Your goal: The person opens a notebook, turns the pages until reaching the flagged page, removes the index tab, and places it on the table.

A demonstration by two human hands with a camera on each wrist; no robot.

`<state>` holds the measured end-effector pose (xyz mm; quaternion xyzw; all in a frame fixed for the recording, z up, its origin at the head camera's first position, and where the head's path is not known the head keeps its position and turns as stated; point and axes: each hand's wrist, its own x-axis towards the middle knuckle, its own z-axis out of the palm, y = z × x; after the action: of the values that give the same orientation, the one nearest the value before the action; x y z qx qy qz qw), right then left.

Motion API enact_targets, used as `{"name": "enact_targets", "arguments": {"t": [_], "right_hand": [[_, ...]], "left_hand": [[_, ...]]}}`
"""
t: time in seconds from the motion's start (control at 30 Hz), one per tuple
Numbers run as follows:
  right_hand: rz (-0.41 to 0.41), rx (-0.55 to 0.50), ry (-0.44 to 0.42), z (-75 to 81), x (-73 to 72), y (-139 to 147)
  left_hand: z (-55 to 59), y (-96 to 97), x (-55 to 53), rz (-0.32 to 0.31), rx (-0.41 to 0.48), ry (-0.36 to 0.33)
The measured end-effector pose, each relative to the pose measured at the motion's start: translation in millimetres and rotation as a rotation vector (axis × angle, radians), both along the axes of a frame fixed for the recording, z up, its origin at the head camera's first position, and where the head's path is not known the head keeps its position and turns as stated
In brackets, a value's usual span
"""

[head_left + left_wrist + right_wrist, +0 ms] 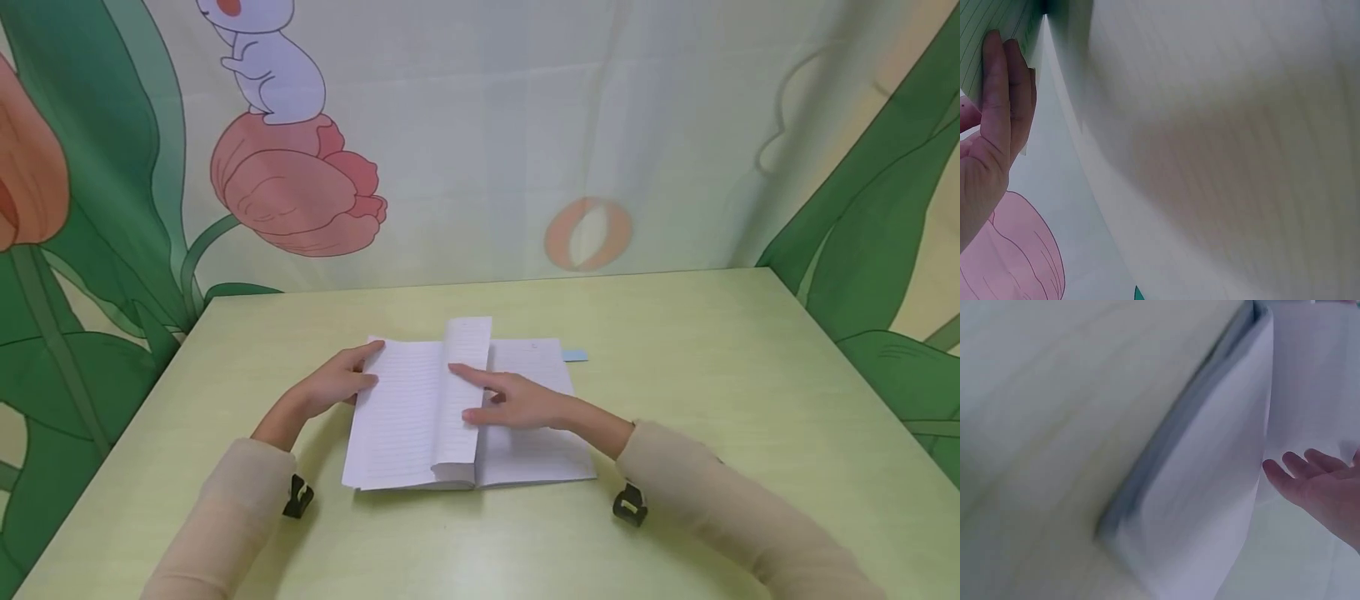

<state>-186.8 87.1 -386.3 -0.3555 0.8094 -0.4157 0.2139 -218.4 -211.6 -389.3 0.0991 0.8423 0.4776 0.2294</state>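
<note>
Lying open near the middle of the table (750,375), the lined notebook (397,417) is positioned between the person's two bare hands. Along its centre, a lined leaf (454,435) stands raised and curved above the pages; from where I stand, I cannot tell whether it is one sheet or several.

Left hand (330,390): located at the upper part of the notebook's left edge. Thumb and index fingertip touch the page; the fingers are extended rather than curled into a fist.

Right hand (525,402): extended across the right page (528,454). The index finger is straight and, like the thumb, rests on the face of the raised leaf; the hand is relaxed, not clenched.

A light blue strip (575,356) projects beyond the upper right edge of the notebook (its attachment, if any, is hidden).

Both arms wear beige sleeves (232,500), with a black fitting (298,497) near the left cuff and a matching black clip (630,506) near the right. Behind the table hangs a printed curtain (465,125) showing flowers and leaves.
</note>
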Motion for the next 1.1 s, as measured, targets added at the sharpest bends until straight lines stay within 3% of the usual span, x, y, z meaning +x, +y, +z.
{"name": "enact_targets", "arguments": {"t": [0.13, 0.3, 0.5, 0.63, 0.77, 0.93, 1.1], "right_hand": [[0.159, 0.114, 0.102, -3.5, 9.0, -16.8], [0.314, 0.177, 0.169, -5.5, 18.7, -29.7], [0.450, 0.310, 0.223, -4.9, 34.3, -37.5], [0.510, 0.331, 0.222, -2.3, 40.7, -37.7], [0.469, 0.253, 0.221, -0.7, 37.0, -32.9], [0.288, 0.123, 0.206, -1.1, 22.9, -16.6], [0.131, 0.105, 0.214, -2.2, 8.7, 3.9]], "left_hand": [[1.9, 1.6, 0.7, -0.004, 0.033, -0.020], [5.8, 3.0, 3.0, 0.013, 0.061, -0.050], [7.4, 4.4, 3.4, 0.041, 0.100, -0.078], [5.3, 2.9, 3.4, 0.027, 0.083, -0.050], [0.8, 1.9, 2.4, 0.016, 0.046, 0.002], [-0.7, 2.6, 0.9, 0.030, 0.050, 0.007], [0.2, 3.0, 0.7, 0.042, 0.036, -0.001]]}}
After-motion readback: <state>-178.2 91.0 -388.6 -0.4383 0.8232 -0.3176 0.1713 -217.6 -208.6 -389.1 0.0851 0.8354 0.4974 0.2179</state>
